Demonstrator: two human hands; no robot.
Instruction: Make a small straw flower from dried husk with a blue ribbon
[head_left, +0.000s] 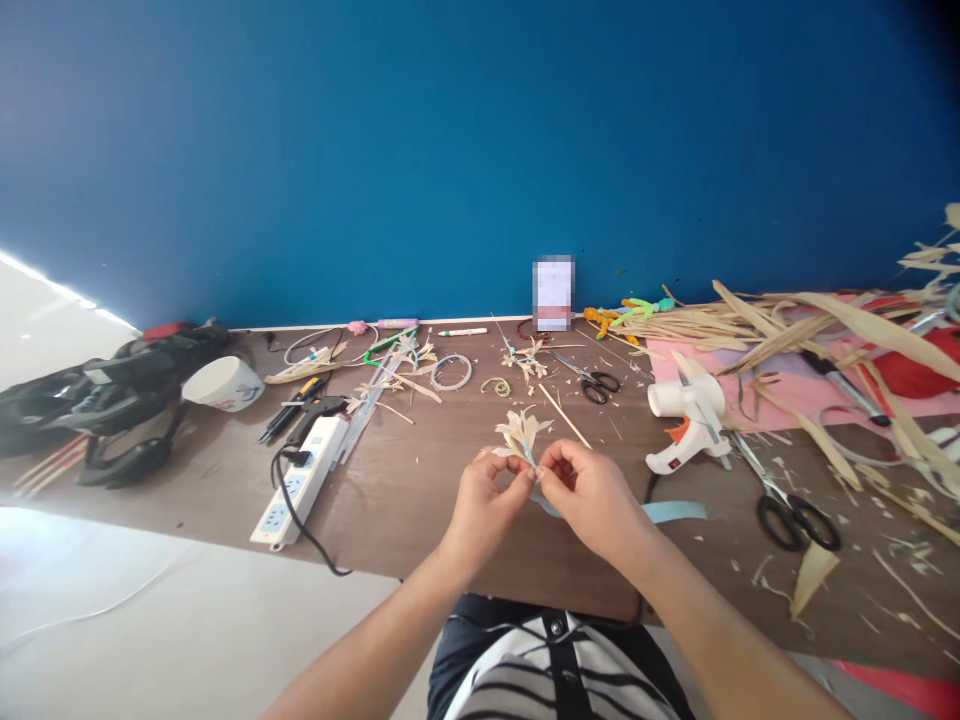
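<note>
Between my hands, above the brown table (420, 490), stands a small handmade flower (523, 432) with pale, husk-like petals and a thin bluish stem. My left hand (486, 492) pinches the stem just below the petals. Thumb and fingers of my right hand (581, 490) close on the stem's lower part, touching the left fingertips. A light blue strip (675, 512) runs out from behind my right hand; another bit of it shows under the fingers. Whether the strip is joined to the stem is hidden by my fingers.
A white glue gun (694, 440) and black-handled scissors (796, 520) lie to the right, beside dried husk strips (810, 345). Smaller scissors (598, 387) lie farther back. Leftward are a power strip (304, 490), a white bowl (222, 384) and a black bag (135, 390). A blue wall (420, 170) rises behind.
</note>
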